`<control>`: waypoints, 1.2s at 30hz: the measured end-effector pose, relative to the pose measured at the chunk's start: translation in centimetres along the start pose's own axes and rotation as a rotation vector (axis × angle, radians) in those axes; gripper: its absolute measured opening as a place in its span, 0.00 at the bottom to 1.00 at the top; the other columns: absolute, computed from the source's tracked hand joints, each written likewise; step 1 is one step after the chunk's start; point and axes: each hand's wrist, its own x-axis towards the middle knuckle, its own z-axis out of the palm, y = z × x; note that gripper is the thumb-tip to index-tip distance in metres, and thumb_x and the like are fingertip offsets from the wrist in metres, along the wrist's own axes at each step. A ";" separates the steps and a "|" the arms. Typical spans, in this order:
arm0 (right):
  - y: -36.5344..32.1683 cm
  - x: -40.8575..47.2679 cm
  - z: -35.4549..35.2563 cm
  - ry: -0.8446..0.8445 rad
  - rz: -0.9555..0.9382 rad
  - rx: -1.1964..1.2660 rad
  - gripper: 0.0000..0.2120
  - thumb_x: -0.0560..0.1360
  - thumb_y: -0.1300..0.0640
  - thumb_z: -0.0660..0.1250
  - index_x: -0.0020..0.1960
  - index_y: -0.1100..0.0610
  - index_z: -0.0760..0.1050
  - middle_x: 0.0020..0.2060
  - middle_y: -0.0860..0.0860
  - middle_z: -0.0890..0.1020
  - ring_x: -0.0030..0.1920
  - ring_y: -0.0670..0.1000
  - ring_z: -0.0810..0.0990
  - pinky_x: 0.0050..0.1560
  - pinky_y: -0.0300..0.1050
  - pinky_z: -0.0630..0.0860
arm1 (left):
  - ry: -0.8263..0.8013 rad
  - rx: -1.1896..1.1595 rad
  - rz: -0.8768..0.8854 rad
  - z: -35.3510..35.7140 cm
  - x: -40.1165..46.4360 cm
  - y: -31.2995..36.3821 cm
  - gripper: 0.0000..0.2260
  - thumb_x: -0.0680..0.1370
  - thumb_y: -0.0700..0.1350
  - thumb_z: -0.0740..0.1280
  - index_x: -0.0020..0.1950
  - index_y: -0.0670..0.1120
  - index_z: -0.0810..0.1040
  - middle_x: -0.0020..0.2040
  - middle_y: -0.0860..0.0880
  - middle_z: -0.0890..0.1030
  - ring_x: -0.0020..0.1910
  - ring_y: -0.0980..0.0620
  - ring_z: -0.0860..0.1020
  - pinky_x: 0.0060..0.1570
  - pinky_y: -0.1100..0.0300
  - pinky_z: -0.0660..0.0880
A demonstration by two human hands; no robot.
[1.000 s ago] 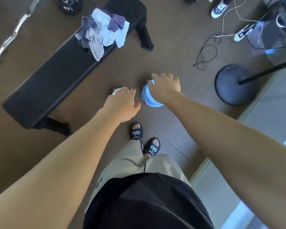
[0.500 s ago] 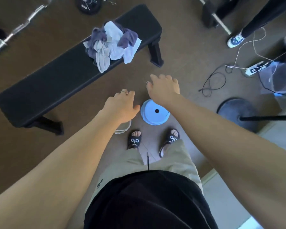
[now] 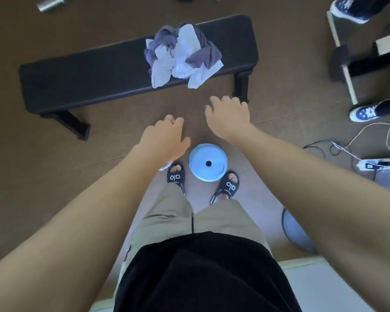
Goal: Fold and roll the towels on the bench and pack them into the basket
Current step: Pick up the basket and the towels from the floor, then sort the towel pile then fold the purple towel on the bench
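Nearest the person, a pale blue round object (image 3: 208,162) with a dark centre hole lies flat on the floor between the sandalled feet (image 3: 176,175); whether it serves as the basket cannot be told, and no other basket is identifiable in view. Above it the left hand (image 3: 164,139) hangs with fingers loosely bent and grasps nothing visible; a scrap of pale cloth (image 3: 164,166) shows just under its wrist, contact not determinable. The right hand (image 3: 227,119) is likewise released, fingers slack and reaching forward. Beyond both, the towels (image 3: 182,57) sit in a crumpled heap on the black bench (image 3: 88,75), toward its right end, corners overhanging the near edge. Judgement: the step in hand is fetching one towel; it would be done well by pinching a single overhanging corner, lifting it free of the heap, then spreading it flat on the bare left stretch of bench before folding. Against the frame a second earlier, the right hand then gripped the blue object off the floor; it now rests on the floor, released, and the bench lies squarer ahead.
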 end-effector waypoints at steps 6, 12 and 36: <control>-2.6 3.3 -0.7 -0.020 -0.104 -0.080 0.19 0.84 0.47 0.48 0.65 0.54 0.71 0.61 0.56 0.77 0.61 0.61 0.72 0.61 0.57 0.65 | -0.005 -0.112 -0.061 -0.7 2.1 -1.3 0.22 0.82 0.55 0.59 0.72 0.44 0.66 0.70 0.42 0.70 0.64 0.39 0.73 0.58 0.46 0.70; -6.6 8.0 -0.5 -0.021 -0.128 -0.132 0.21 0.84 0.47 0.48 0.69 0.54 0.70 0.63 0.57 0.77 0.63 0.61 0.73 0.63 0.57 0.65 | -0.012 -0.159 -0.053 -0.8 6.2 -5.3 0.23 0.82 0.56 0.59 0.72 0.45 0.66 0.71 0.42 0.70 0.65 0.39 0.73 0.59 0.45 0.71; 5.5 31.4 0.4 0.006 -0.337 -0.137 0.20 0.84 0.48 0.50 0.70 0.54 0.69 0.62 0.57 0.78 0.61 0.62 0.75 0.61 0.56 0.67 | 0.002 -0.305 -0.271 -3.0 27.8 1.8 0.24 0.82 0.54 0.59 0.75 0.46 0.64 0.72 0.44 0.68 0.65 0.40 0.72 0.60 0.47 0.71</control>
